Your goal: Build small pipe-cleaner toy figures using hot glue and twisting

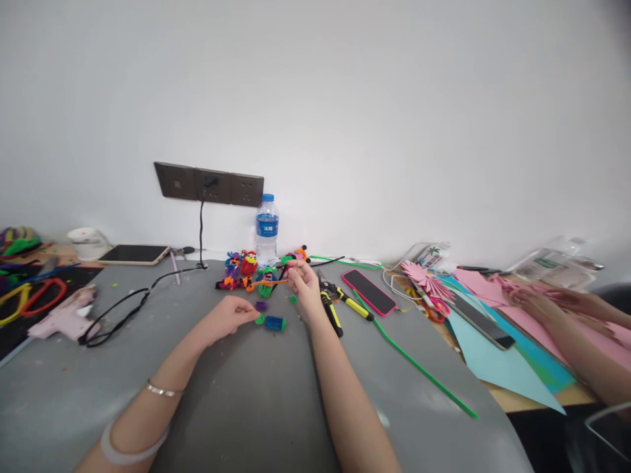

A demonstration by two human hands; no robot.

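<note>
My left hand (235, 316) is low over the grey table (246, 407), thumb and fingertips pinched at a small green piece (259, 319). Just right of it lies a blue roll (275, 323) with green ends, and a purple piece (261, 306) sits behind. My right hand (303, 286) is raised, its fingers closed on a thin orange strip (274, 282) that reaches left. Behind the hands stand small fuzzy figures, among them a red one (248, 263) and a green one (267, 281).
Yellow-black pliers (340, 295), a pink-edged phone (369, 292) and a green stem (419, 368) lie right. A bottle (267, 230) stands at the wall. Leftward are a black cable (142, 299) and pink glue gun (66, 315). Another person's hands (537, 305) touch pink paper far right.
</note>
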